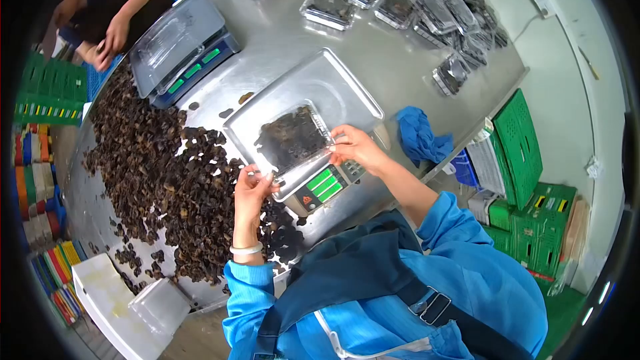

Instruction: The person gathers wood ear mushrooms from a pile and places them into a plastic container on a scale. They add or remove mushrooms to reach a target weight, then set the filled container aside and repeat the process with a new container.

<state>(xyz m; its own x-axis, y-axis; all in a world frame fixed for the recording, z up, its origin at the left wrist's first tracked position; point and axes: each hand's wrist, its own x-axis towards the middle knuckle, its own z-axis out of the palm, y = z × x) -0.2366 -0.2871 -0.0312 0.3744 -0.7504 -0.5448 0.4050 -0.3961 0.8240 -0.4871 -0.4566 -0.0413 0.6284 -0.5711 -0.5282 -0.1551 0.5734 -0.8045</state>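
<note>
A clear plastic box [291,137] of dark, wood-ear-like mushrooms sits on the metal pan [360,99] of a weighing scale. My right hand [357,149] pinches the box's right edge. At the near left corner of the box, my left hand [252,190] has its thumb and fingertips closed on the rim. Below the pan, the scale's green display [325,185] is lit. To the left of my left hand spreads a large loose heap of the same dark mushrooms [180,207].
A second scale [183,50] stands at the far left, beside another person's hands [110,43]. Many filled, lidded boxes [427,3] are piled at the back right. A blue cloth [421,135] lies near the right edge. Green crates [543,227] stand right; a white foam box [110,300] lower left.
</note>
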